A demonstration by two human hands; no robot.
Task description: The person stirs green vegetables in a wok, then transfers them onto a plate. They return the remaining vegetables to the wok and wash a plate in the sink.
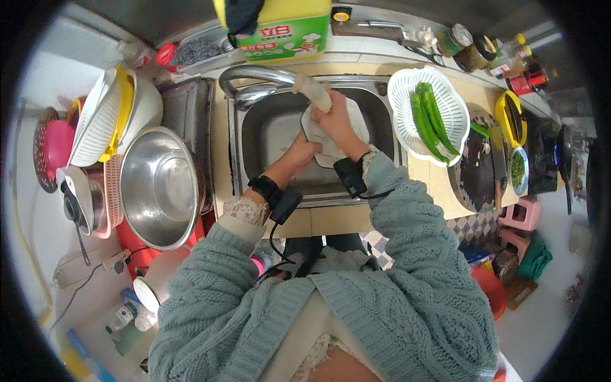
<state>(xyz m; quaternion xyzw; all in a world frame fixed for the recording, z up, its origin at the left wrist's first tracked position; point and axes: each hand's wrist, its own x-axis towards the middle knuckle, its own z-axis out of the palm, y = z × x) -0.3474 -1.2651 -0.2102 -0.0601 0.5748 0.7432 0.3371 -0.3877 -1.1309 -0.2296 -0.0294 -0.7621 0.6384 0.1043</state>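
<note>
My left hand (305, 152) grips the left edge of a white plate (357, 119) with a dark rim, its thumb lying over the plate's face. The plate is tilted above the basin of a stainless steel sink (267, 124). My right hand (336, 123) lies on the plate's upper face with fingers curled; whether something is under them is hidden. Just above that hand ends a chrome faucet (258, 74), its spout wrapped in a pale, limp sleeve (312, 91). I cannot make out whether water runs.
Right of the sink, a white plastic basket (398, 102) holds long green peppers (427, 124). Beyond it are a round chopping board (470, 176), a cleaver (499, 157) and a bowl of chopped greens (518, 167). A steel basin (160, 186) stands left. A detergent jug (286, 40) is behind the faucet.
</note>
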